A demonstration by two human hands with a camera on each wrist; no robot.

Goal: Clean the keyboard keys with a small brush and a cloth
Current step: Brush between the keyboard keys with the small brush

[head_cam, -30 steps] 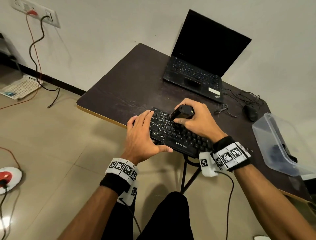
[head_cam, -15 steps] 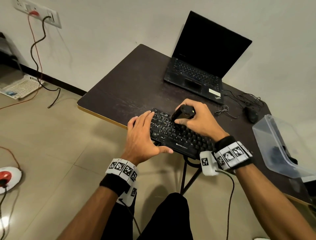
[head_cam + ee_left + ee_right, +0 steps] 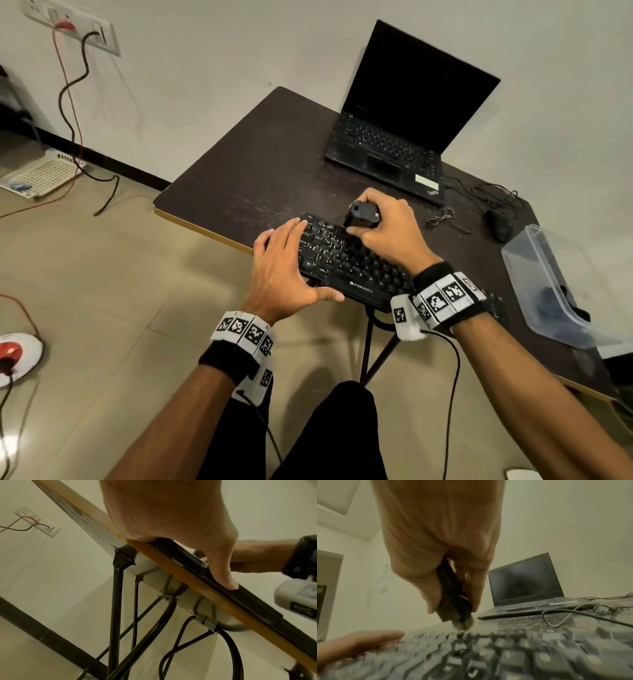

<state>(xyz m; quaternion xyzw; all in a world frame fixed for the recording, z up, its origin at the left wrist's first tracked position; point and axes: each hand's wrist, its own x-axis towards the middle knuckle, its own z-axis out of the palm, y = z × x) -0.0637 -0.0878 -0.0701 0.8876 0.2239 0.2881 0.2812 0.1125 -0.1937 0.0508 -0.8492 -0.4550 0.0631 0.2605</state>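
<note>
A black keyboard (image 3: 346, 270) lies at the near edge of the dark table (image 3: 260, 171). My right hand (image 3: 383, 229) grips a small black brush (image 3: 363, 214) upright over the upper key rows. In the right wrist view the brush (image 3: 453, 599) points down between thumb and fingers, its bristle tip touching the blurred keys (image 3: 522, 655). My left hand (image 3: 284, 270) lies flat on the keyboard's left end, fingers straight, thumb against its front edge. From the left wrist view the thumb (image 3: 223, 574) presses the keyboard's front edge (image 3: 248, 597). No cloth is visible.
An open black laptop (image 3: 404, 130) stands at the table's back. A mouse (image 3: 500, 224) with tangled cables lies to its right. A clear plastic tub (image 3: 548, 284) with dark contents sits at the right edge. Metal table legs (image 3: 118, 615) and floor cables (image 3: 75, 113) are below.
The right hand with the brush has shifted slightly back and forth over the upper keys. The left hand has stayed in place on the keyboard's left end.
</note>
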